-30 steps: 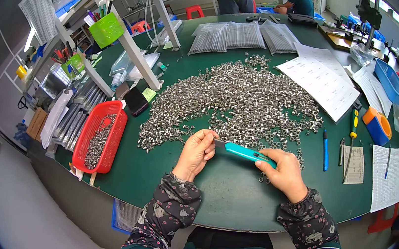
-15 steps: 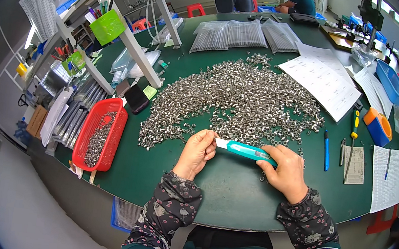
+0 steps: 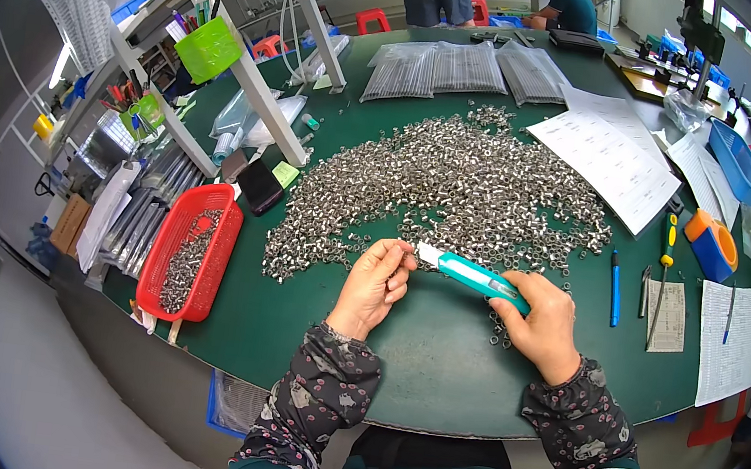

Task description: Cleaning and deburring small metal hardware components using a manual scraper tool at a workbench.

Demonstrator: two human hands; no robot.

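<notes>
My right hand (image 3: 541,322) is wrapped round the handle of a teal utility knife (image 3: 481,277), whose pale blade points left. At the blade's tip my left hand (image 3: 373,281) is closed in a pinch; whatever sits between its fingertips is too small to make out. Behind both hands spreads a broad heap of small metal rings (image 3: 458,174). A few loose rings (image 3: 499,329) lie just under the knife and beside my right hand.
On the green table (image 3: 433,373), a red basket (image 3: 225,254) with metal pieces stands left. Bagged rods (image 3: 471,70) and paper sheets (image 3: 612,159) lie behind the heap. To the right are a blue pen (image 3: 614,290), a screwdriver (image 3: 670,235) and a tape dispenser (image 3: 712,246).
The knife's blade end has lifted and moved slightly right, away from my left fingertips, so the knife slants more. My right hand has shifted a little right. More loose rings show under the knife.
</notes>
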